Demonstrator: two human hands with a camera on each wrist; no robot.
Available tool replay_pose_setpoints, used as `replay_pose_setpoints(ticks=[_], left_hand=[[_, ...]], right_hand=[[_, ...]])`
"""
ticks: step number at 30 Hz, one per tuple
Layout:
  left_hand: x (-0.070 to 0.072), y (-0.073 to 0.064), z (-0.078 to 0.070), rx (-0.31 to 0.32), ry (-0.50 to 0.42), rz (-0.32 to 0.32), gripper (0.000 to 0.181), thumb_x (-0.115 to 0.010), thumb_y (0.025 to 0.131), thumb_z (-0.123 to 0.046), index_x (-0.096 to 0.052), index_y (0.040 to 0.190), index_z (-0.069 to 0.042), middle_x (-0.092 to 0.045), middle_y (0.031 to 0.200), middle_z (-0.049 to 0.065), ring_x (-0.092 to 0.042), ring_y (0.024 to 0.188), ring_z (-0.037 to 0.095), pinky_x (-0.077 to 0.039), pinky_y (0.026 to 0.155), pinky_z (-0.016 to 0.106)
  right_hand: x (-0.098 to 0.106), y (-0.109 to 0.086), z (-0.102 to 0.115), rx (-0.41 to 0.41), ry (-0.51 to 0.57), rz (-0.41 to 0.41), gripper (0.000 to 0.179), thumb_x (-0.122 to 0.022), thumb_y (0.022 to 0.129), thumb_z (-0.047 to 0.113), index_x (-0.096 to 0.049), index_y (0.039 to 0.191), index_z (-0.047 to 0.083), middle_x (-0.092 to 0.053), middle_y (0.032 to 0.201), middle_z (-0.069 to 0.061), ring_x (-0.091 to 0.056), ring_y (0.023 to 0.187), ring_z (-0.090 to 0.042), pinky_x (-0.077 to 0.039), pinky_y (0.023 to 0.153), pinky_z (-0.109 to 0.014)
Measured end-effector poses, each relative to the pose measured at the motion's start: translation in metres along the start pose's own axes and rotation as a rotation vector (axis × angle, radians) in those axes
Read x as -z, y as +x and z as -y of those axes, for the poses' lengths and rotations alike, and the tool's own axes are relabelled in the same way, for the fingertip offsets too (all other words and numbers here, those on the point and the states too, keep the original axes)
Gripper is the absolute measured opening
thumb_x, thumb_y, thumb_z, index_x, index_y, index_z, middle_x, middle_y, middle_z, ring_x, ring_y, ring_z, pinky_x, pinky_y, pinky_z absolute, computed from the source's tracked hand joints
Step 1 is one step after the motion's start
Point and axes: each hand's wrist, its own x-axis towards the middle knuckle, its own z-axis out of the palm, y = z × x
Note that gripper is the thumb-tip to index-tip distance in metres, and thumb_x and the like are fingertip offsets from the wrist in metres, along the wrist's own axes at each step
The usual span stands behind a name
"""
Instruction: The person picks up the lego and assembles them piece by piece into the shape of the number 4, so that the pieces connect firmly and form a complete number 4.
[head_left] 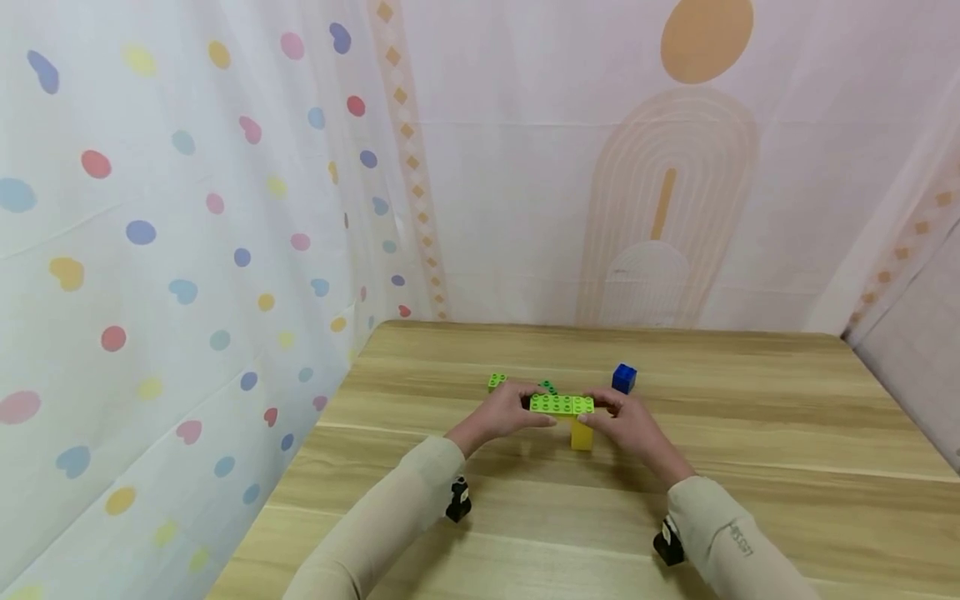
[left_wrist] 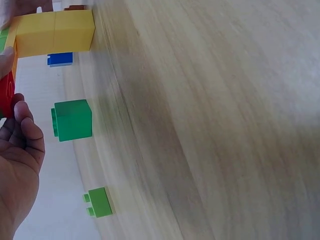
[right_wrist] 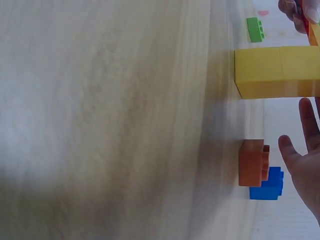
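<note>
A toy brick structure stands on the table, a beam topped with lime-green toy bricks [head_left: 555,404] over a column of yellow toy bricks [head_left: 582,433]. My left hand [head_left: 506,410] grips the beam's left end, where the left wrist view shows a red toy brick [left_wrist: 7,95] by the fingers. At the other end, my right hand [head_left: 628,423] pinches the small lime-green piece above the column. In the right wrist view, the lower fingers of that hand reach out straight beside the yellow bricks; its thumb and index finger are mostly cut off.
Behind the hands lie a blue brick [head_left: 624,378], a dark green brick [left_wrist: 73,120] and a loose lime-green brick [head_left: 496,382]. An orange-brown brick [right_wrist: 252,163] stands near the blue one. Patterned curtains [head_left: 510,208] hang beyond the wooden table [head_left: 787,417].
</note>
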Motion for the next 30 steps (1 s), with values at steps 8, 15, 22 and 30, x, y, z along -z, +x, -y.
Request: replay_pose_setpoints(ticks=[8, 15, 22, 30], left_hand=[[-0.001, -0.003, 0.000, 0.017, -0.046, -0.017, 0.036, -0.081, 0.085, -0.028, -0.071, 0.117, -0.015, -0.066, 0.096, -0.004, -0.060, 0.083, 0.013, -0.051, 0.070, 0.030], [-0.007, -0.006, 0.001, 0.046, -0.132, -0.036, 0.036, -0.079, 0.087, -0.026, -0.067, 0.120, -0.018, -0.066, 0.100, -0.002, -0.060, 0.086, 0.014, -0.051, 0.073, 0.031], [-0.013, -0.003, 0.004, 0.040, -0.216, -0.049, 0.037, -0.079, 0.087, -0.024, -0.067, 0.121, -0.018, -0.066, 0.104, -0.001, -0.062, 0.089, 0.015, -0.053, 0.076, 0.031], [-0.016, -0.001, 0.007, 0.051, -0.219, -0.055, 0.037, -0.080, 0.086, -0.022, -0.068, 0.120, -0.016, -0.067, 0.101, 0.000, -0.063, 0.088, 0.014, -0.053, 0.075, 0.030]], right_hand=[[-0.003, 0.001, 0.000, 0.022, 0.031, 0.006, 0.038, -0.070, 0.094, 0.021, -0.064, 0.128, 0.004, -0.064, 0.119, -0.012, -0.061, 0.099, -0.022, -0.050, 0.080, -0.031], [-0.002, 0.001, -0.002, 0.044, 0.035, 0.044, 0.039, -0.068, 0.096, 0.021, -0.063, 0.131, 0.004, -0.065, 0.118, -0.013, -0.060, 0.094, -0.021, -0.050, 0.076, -0.029], [-0.002, 0.001, -0.006, 0.034, 0.022, 0.032, 0.038, -0.067, 0.097, 0.021, -0.063, 0.131, 0.005, -0.064, 0.120, -0.014, -0.061, 0.100, -0.024, -0.050, 0.081, -0.033], [-0.003, -0.002, -0.005, -0.007, 0.011, 0.013, 0.040, -0.067, 0.097, 0.022, -0.062, 0.132, 0.005, -0.064, 0.123, -0.014, -0.061, 0.108, -0.026, -0.049, 0.090, -0.041]])
